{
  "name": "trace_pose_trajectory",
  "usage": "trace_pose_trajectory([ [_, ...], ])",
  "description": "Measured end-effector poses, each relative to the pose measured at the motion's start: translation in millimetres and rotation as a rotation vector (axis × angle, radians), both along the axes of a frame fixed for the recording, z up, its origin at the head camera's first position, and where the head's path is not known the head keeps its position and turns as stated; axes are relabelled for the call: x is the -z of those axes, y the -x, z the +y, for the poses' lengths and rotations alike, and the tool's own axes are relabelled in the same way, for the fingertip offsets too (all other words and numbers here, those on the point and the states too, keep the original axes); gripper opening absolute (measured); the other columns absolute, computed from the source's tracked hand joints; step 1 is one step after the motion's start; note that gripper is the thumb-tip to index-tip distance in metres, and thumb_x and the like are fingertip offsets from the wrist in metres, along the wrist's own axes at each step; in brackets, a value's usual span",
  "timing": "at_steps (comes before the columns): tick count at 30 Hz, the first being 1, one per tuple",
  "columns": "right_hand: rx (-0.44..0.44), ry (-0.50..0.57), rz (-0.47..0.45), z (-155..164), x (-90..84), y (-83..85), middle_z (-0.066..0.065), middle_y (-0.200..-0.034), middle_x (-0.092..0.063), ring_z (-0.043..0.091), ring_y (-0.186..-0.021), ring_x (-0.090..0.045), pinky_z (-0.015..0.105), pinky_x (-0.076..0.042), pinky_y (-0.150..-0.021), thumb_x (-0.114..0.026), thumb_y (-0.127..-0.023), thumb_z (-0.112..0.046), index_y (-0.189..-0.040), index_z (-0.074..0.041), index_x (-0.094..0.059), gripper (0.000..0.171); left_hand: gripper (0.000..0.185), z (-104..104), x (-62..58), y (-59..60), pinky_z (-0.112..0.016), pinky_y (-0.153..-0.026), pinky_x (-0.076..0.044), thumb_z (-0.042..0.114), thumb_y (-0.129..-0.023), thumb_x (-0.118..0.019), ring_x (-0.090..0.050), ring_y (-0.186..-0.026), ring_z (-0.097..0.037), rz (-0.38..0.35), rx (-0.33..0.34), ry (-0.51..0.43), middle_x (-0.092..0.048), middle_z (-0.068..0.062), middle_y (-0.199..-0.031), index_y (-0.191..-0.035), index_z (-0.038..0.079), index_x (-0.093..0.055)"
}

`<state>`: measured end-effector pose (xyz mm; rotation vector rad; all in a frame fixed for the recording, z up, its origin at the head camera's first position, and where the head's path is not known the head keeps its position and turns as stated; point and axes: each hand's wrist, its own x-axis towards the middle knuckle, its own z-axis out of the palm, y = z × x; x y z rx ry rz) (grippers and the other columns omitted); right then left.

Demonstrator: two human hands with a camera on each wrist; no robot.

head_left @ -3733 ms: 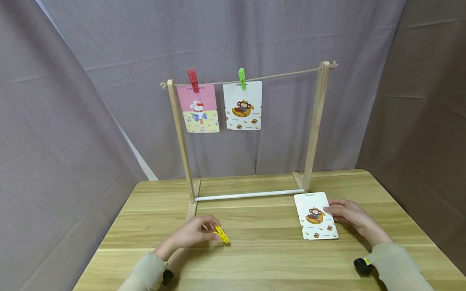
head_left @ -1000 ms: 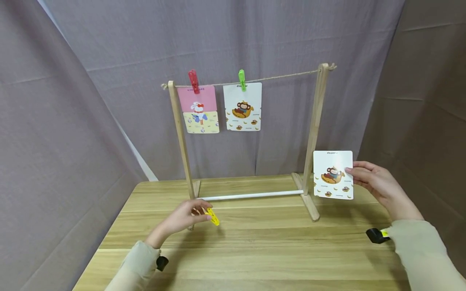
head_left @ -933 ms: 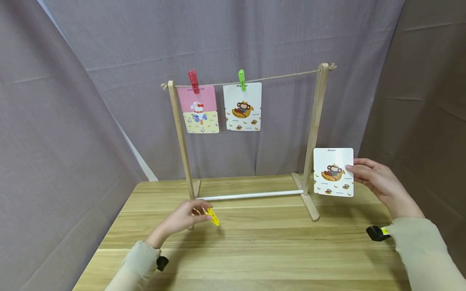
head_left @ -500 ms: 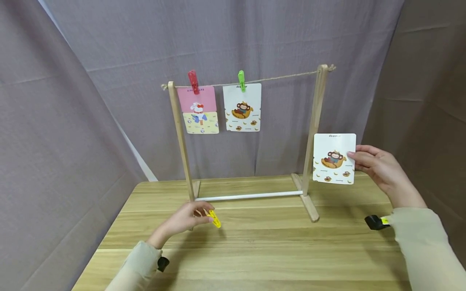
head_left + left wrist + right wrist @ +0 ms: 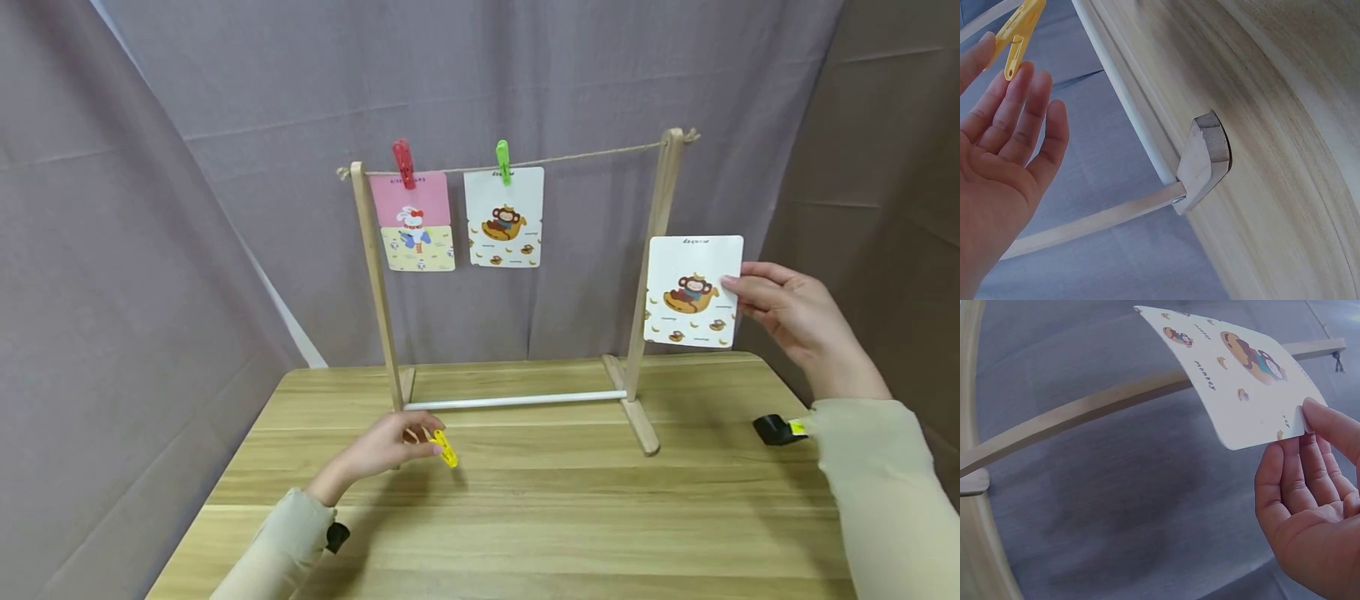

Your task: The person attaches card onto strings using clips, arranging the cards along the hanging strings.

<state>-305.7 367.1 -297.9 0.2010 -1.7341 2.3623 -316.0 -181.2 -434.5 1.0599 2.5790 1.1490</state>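
Monkey card (image 5: 693, 291) is hanging upright in the air, pinched at its right edge by the right hand (image 5: 791, 312), thumb in front and fingers behind, just right of the wooden rack's (image 5: 654, 250) right post, above the bench (image 5: 540, 508). Left hand (image 5: 386, 446) is hovering low over the bench near the rack's left foot, fingertips pinching a yellow clothespin (image 5: 445, 447). On the rack's string (image 5: 592, 155) a red peg (image 5: 402, 162) is holding a pink rabbit card (image 5: 416, 222) and a green peg (image 5: 502, 160) is holding another monkey card (image 5: 504, 217).
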Motion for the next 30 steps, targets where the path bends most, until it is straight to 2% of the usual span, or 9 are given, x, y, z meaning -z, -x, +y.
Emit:
trace_pose_trajectory([
  [12,0.044,-0.005,0.038,-18,-32.3,3.2,0.001,-0.082,-0.071,0.010,-0.069,-0.062,0.021,-0.054,-0.063,-0.070,-0.091,0.003,-0.094,-0.009,-0.075,0.014,0.025,5,2.4,-0.4,-0.034,-0.079,-0.056,0.019,-0.092,-0.075,-0.064,-0.086,-0.013,-0.001,-0.010,0.011,-0.068,0.007,-0.095,-0.115,0.011,-0.070],
  [16,0.038,0.026,0.053,-22,-38.2,4.7,0.002,-0.082,-0.072,0.011,-0.069,-0.064,0.021,-0.054,-0.063,-0.070,-0.091,0.005,-0.095,-0.008,-0.075,0.015,0.025,7,3.3,0.5,-0.035,-0.080,-0.056,0.021,-0.093,-0.074,-0.064,-0.087,-0.014,0.006,0.004,0.007,-0.069,0.005,-0.097,-0.115,0.010,-0.070],
  [21,0.038,0.012,0.060,-29,-44.6,5.8,0.002,-0.085,-0.073,0.011,-0.071,-0.064,0.021,-0.054,-0.063,-0.072,-0.090,0.003,-0.097,-0.009,-0.075,0.014,0.025,9,1.8,1.9,-0.033,-0.078,-0.056,0.021,-0.094,-0.074,-0.064,-0.087,-0.016,0.012,0.032,0.001,-0.069,0.002,-0.099,-0.115,0.008,-0.070],
  [30,0.006,0.051,0.092,-44,-55.6,14.5,0.006,-0.086,-0.074,0.013,-0.076,-0.069,0.024,-0.057,-0.064,-0.073,-0.088,0.005,-0.096,-0.005,-0.073,0.013,0.025,13,-1.8,5.0,-0.032,-0.079,-0.056,0.020,-0.093,-0.074,-0.064,-0.087,-0.015,0.019,0.026,0.026,-0.069,0.005,-0.097,-0.116,0.011,-0.070],
])
